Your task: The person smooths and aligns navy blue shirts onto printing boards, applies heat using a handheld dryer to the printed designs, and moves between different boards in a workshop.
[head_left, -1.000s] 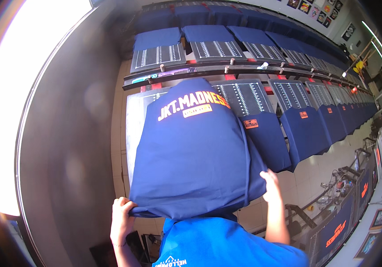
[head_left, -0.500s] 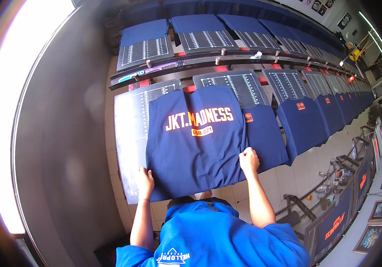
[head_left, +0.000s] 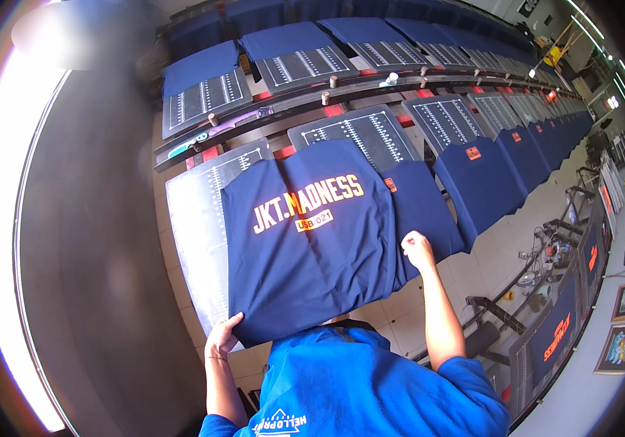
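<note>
Hiding fingers under the shirt (head_left: 312, 258), the left grip (head_left: 223, 335) pinches its near corner, lower than before; the right grip (head_left: 419, 250) is curled, its hold unclear

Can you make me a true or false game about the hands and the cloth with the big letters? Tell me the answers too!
1. The left hand is at the near left corner of the cloth. True.
2. The cloth is yellow. False: it is dark blue.
3. The letters have orange in them. True.
4. The right hand covers the letters. False: it is off to their right.
5. The person wears a blue shirt. True.
</note>
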Action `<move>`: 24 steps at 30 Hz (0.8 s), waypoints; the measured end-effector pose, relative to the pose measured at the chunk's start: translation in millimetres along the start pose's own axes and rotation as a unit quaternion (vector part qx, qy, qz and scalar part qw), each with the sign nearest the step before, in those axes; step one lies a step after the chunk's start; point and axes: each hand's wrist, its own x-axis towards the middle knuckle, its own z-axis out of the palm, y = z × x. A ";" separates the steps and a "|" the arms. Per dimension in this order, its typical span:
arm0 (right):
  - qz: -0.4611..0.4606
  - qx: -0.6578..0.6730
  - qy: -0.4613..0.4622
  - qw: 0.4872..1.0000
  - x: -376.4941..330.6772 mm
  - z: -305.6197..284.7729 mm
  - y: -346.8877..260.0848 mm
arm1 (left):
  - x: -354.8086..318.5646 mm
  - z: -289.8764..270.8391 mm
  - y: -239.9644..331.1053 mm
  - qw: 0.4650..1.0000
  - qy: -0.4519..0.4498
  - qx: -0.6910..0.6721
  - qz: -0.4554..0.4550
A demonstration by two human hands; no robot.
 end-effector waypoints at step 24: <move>-0.085 0.497 -0.025 0.863 -246.3 -245.0 -2.0 | -75.7 230.6 252.2 0.837 -0.281 0.153 0.443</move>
